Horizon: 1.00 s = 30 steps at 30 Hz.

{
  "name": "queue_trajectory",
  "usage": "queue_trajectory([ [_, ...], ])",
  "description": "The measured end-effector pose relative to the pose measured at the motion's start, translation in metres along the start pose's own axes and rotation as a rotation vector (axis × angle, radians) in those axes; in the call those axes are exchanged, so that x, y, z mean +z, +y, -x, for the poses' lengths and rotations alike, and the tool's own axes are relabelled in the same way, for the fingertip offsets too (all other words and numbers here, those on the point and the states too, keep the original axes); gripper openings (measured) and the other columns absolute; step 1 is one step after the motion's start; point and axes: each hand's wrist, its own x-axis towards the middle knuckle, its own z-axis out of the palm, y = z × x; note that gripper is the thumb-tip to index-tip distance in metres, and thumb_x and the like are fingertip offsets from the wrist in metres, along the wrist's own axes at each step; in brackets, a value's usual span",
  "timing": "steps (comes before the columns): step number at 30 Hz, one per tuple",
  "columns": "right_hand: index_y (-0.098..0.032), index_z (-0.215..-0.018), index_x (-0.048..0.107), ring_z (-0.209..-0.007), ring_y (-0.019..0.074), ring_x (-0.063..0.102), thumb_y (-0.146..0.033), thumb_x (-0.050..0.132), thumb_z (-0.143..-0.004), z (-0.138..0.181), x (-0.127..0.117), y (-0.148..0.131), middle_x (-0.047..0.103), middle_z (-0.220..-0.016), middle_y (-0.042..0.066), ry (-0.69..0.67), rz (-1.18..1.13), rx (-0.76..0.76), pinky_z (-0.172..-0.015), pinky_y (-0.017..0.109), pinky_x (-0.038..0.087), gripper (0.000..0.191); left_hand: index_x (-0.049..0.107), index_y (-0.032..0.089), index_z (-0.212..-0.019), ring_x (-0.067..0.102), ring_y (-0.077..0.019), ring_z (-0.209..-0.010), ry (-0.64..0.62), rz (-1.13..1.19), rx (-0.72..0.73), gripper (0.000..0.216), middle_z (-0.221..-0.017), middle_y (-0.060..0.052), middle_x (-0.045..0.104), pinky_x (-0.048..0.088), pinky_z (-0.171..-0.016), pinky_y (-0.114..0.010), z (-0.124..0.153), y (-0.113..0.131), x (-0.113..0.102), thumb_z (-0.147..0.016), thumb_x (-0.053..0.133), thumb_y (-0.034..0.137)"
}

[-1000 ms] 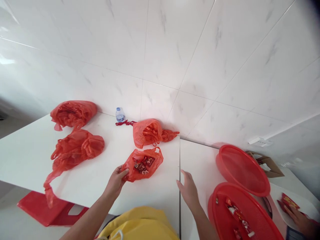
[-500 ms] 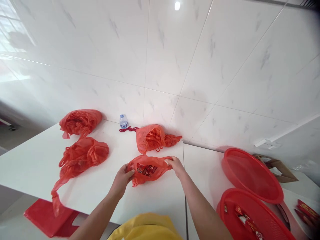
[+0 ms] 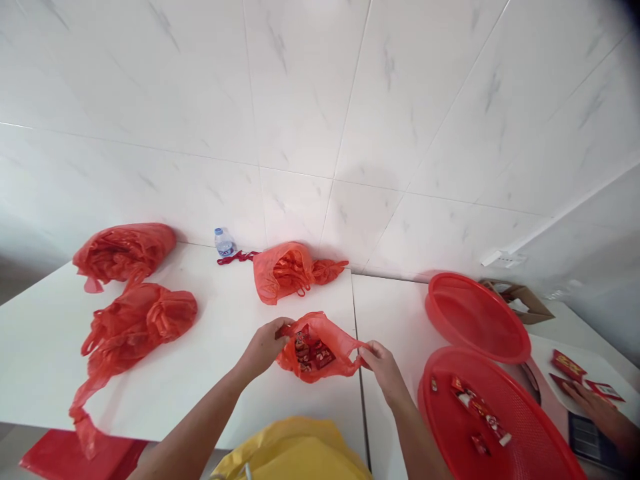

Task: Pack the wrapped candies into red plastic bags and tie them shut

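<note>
Two handles of a small red bag are being pulled apart: the left hand is pinching one and the right hand the other, fingers closed on the plastic. The bag is lying on the white table near its front edge, with wrapped sweets showing inside. The next move, I think, is asking for level handles against spilling.

I see bare table left of the open bag, free as far as the two crumpled bags well to its left. Behind the open bag, a fuller bag and a bottle block the wall side. To its right, only a narrow strip is free before the two red trays.
</note>
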Motion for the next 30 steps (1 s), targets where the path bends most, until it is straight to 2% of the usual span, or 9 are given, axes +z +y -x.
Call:
queue_trajectory([
  [6, -0.021, -0.072, 0.055, -0.073, 0.0154, 0.051, -0.05, 0.063, -0.081, 0.011, -0.004, -0.019, 0.054, -0.07, -0.003, 0.044, -0.01, -0.091, -0.072, 0.028, 0.042, 0.032, 0.068, 0.026, -0.108, 0.062, -0.0201, -0.076, 0.255, -0.286, 0.077, 0.034, -0.091, -0.002, 0.071, 0.046, -0.071, -0.03, 0.007, 0.003, -0.026, -0.077, 0.055, 0.021],
  [9, -0.02, -0.079, 0.062, -0.089, 0.0189, 0.056, -0.05, 0.066, -0.079, 0.012, -0.006, -0.034, 0.064, -0.098, 0.005, 0.072, -0.066, -0.182, -0.082, 0.032, 0.044, 0.03, 0.062, 0.027, -0.116, 0.061, -0.0178, -0.078, 0.331, -0.374, 0.177, 0.035, -0.102, -0.002, 0.067, 0.048, -0.074, -0.032, 0.013, 0.017, -0.036, -0.083, 0.051, 0.026],
  [13, -0.021, -0.076, 0.064, -0.121, 0.0265, 0.051, -0.048, 0.073, -0.075, 0.007, 0.002, -0.038, 0.056, -0.135, 0.01, 0.077, -0.182, -0.227, -0.101, 0.04, 0.039, 0.029, 0.061, 0.026, -0.114, 0.061, -0.0161, -0.077, 0.268, -0.366, 0.192, 0.034, -0.102, -0.003, 0.065, 0.051, -0.074, -0.032, 0.019, 0.028, -0.034, -0.081, 0.053, 0.026],
  [16, -0.022, -0.077, 0.06, -0.1, 0.021, 0.06, -0.047, 0.07, -0.08, 0.005, 0.017, -0.037, 0.07, -0.104, 0.007, -0.005, -0.366, -0.188, -0.093, 0.038, 0.044, 0.027, 0.059, 0.026, -0.117, 0.061, -0.0161, -0.08, 0.157, -0.293, 0.17, 0.038, -0.105, -0.004, 0.064, 0.053, -0.075, -0.032, 0.025, 0.034, -0.026, -0.08, 0.053, 0.023],
  [19, -0.024, -0.076, 0.053, -0.058, 0.011, 0.052, -0.046, 0.065, -0.085, 0.005, 0.032, -0.041, 0.057, -0.062, -0.006, -0.104, -0.601, -0.155, -0.07, 0.029, 0.048, 0.027, 0.056, 0.027, -0.121, 0.061, -0.0159, -0.085, 0.022, -0.229, 0.213, 0.042, -0.109, -0.004, 0.063, 0.053, -0.08, -0.034, 0.026, 0.039, -0.02, -0.08, 0.052, 0.021],
  [21, -0.025, -0.079, 0.051, -0.051, 0.0091, 0.047, -0.047, 0.064, -0.085, 0.002, 0.037, -0.043, 0.052, -0.059, -0.008, -0.122, -0.651, -0.128, -0.063, 0.027, 0.046, 0.027, 0.055, 0.027, -0.123, 0.061, -0.0164, -0.088, -0.021, -0.155, 0.224, 0.042, -0.114, -0.006, 0.061, 0.053, -0.081, -0.034, 0.021, 0.04, -0.02, -0.081, 0.053, 0.023],
  [25, -0.026, -0.101, 0.052, -0.092, 0.0196, 0.064, -0.051, 0.071, -0.078, -0.011, 0.024, -0.026, 0.069, -0.096, 0.004, 0.044, -0.393, -0.105, -0.082, 0.035, 0.05, 0.039, 0.051, 0.024, -0.126, 0.059, -0.0215, -0.104, 0.026, -0.059, 0.132, 0.049, -0.132, -0.01, 0.054, 0.053, -0.087, -0.038, 0.005, 0.018, -0.033, -0.08, 0.06, 0.034],
  [27, -0.027, -0.116, 0.049, -0.118, 0.0244, 0.057, -0.05, 0.075, -0.074, -0.012, 0.008, -0.001, 0.065, -0.119, 0.01, 0.094, -0.267, -0.099, -0.098, 0.042, 0.044, 0.055, 0.05, 0.024, -0.129, 0.057, -0.0247, -0.113, 0.064, -0.114, 0.049, 0.054, -0.138, -0.011, 0.05, 0.051, -0.091, -0.04, 0.001, -0.008, -0.044, -0.077, 0.063, 0.034],
  [30, -0.031, -0.138, 0.036, -0.137, 0.0258, 0.042, -0.048, 0.075, -0.072, -0.004, -0.015, 0.046, 0.048, -0.145, 0.014, -0.011, -0.158, -0.075, -0.111, 0.049, 0.033, 0.078, 0.047, 0.023, -0.135, 0.055, -0.0275, -0.121, -0.003, -0.101, -0.08, 0.062, -0.143, -0.013, 0.049, 0.05, -0.093, -0.04, 0.005, -0.057, -0.054, -0.074, 0.059, 0.026],
])
